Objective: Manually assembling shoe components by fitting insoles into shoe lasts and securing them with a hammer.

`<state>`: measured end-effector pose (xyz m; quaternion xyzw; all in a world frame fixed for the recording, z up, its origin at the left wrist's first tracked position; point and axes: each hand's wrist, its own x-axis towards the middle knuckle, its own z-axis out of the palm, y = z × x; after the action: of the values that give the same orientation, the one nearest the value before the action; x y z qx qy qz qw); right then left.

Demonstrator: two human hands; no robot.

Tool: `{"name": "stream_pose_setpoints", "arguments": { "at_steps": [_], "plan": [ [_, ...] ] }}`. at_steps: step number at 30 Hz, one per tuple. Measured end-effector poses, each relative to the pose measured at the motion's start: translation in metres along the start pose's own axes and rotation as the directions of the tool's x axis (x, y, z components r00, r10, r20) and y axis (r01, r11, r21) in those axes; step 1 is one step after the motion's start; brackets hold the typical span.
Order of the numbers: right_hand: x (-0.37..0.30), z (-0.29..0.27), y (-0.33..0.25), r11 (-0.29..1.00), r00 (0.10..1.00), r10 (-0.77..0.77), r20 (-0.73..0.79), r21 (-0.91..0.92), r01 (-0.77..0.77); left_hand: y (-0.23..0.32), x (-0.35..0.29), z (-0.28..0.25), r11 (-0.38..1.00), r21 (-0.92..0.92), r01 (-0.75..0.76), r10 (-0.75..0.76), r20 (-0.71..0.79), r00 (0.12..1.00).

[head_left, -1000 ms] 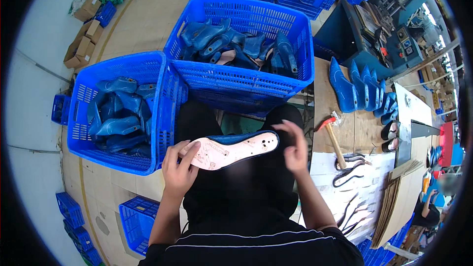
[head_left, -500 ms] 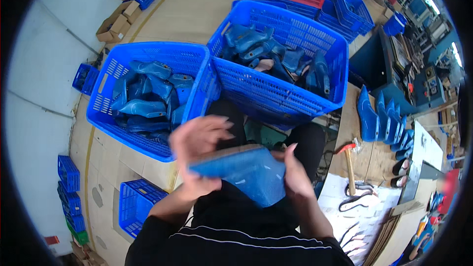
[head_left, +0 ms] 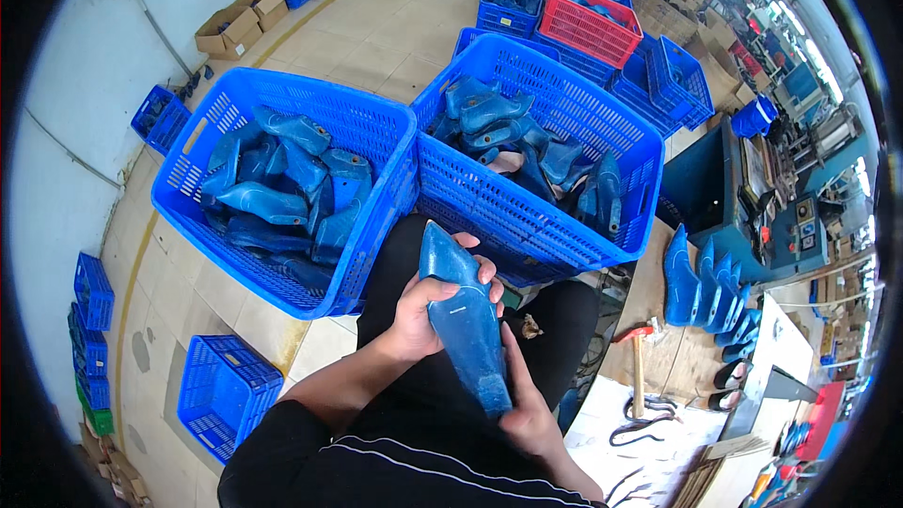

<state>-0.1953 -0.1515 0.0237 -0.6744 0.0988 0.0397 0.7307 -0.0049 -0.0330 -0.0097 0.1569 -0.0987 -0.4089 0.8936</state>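
A blue shoe last (head_left: 467,325) is held above my lap, its pointed toe up and away from me. My left hand (head_left: 420,312) wraps round its upper part, thumb across the near face and fingertips showing at the far edge. Lower down, my right hand (head_left: 529,414) grips the end nearest me, fingers along its right side. Beyond my knees stand two big blue crates, a left one (head_left: 362,268) and a right one (head_left: 536,216), both holding many blue lasts (head_left: 268,202).
On the wooden bench (head_left: 673,357) at right stand a row of blue lasts (head_left: 681,277), a hammer (head_left: 639,372) with a red head, and dark curved strips (head_left: 649,414) on white paper. A small blue crate (head_left: 216,395) sits on the floor at left. Stacked crates (head_left: 593,26) stand behind.
The last has turned from lying crosswise to pointing away from me. My left hand, loose and blurred before, now grips it. The view has shifted slightly.
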Motion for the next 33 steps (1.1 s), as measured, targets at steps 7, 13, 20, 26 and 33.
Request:
{"name": "stream_pose_setpoints", "arguments": {
  "at_steps": [7, 13, 20, 26, 33],
  "plan": [
    [0.013, 0.020, -0.037, 0.891, 0.996, -0.058, 0.071, -0.446, 0.084, 0.008, -0.007, -0.003, 0.999, 0.023, -0.026, 0.024, 0.081, 0.996],
    [0.028, 0.001, -0.026, 0.951, 0.990, -0.072, 0.119, -0.292, 0.104, 0.024, -0.007, 0.000, 0.993, 0.115, 0.012, -0.020, 0.070, 0.997],
    [0.107, -0.072, -0.045, 0.994, 0.921, -0.083, -0.380, 0.039, 0.106, 0.058, -0.020, -0.018, 0.681, 0.716, -0.156, 0.160, 0.063, 0.985],
    [0.263, -0.261, 0.034, 0.902, 0.759, -0.262, -0.596, -0.432, -0.027, 0.101, -0.061, -0.030, 0.384, 0.920, -0.078, 0.266, -0.029, 0.964],
    [0.297, -0.358, 0.141, 0.574, 0.736, -0.317, -0.597, -0.739, -0.352, 0.205, -0.040, -0.077, -0.602, 0.776, 0.191, 0.326, 0.020, 0.945]
  ]
}}
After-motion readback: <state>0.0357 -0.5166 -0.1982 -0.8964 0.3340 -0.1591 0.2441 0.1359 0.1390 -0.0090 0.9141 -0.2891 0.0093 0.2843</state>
